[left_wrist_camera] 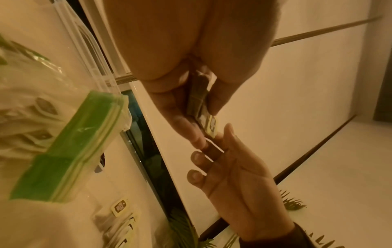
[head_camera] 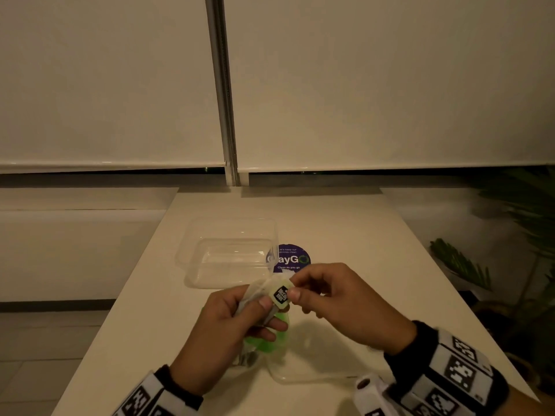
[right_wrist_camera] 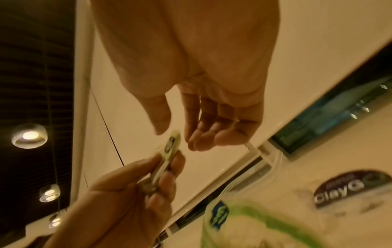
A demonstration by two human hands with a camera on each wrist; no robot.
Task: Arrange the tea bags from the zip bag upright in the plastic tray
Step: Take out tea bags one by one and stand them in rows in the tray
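The left hand (head_camera: 228, 325) grips a small stack of pale tea bags (head_camera: 271, 292) with black-labelled tags, just in front of the clear plastic tray (head_camera: 192, 256); the right hand (head_camera: 339, 301) pinches the top tag; the green-topped zip bag (head_camera: 270, 334) lies below the hands, nearer than the tray

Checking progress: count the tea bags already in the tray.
0. The plastic tray looks empty; the left hand holds a few tea bags, others lie in the zip bag.

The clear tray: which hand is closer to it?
Left, narrowly. The left hand, gripping tea bags, sits just in front of the tray; the right hand is off to its right.
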